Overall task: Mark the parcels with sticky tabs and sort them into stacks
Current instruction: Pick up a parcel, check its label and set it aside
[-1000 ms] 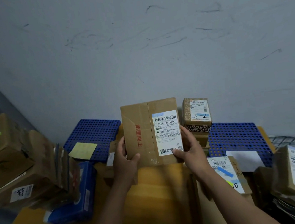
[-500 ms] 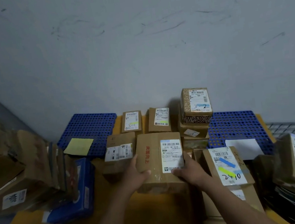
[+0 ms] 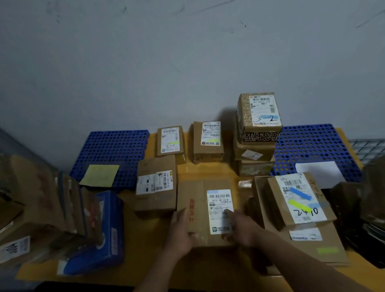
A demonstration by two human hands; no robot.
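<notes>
Cardboard parcel point(image 3: 199, 200), red lettering, white label: lies flat on yellow table point(image 3: 148, 246), centre front, just beside labelled box point(image 3: 155, 186), near parcel marked 2410 point(image 3: 299, 202). Left hand point(image 3: 180, 235) grips its left edge, right hand point(image 3: 244, 229) its right, thumbs on top

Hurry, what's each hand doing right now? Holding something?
Left hand: holds the brown parcel by its left edge.
Right hand: holds the same parcel by its right edge, thumb on its white label.
</notes>
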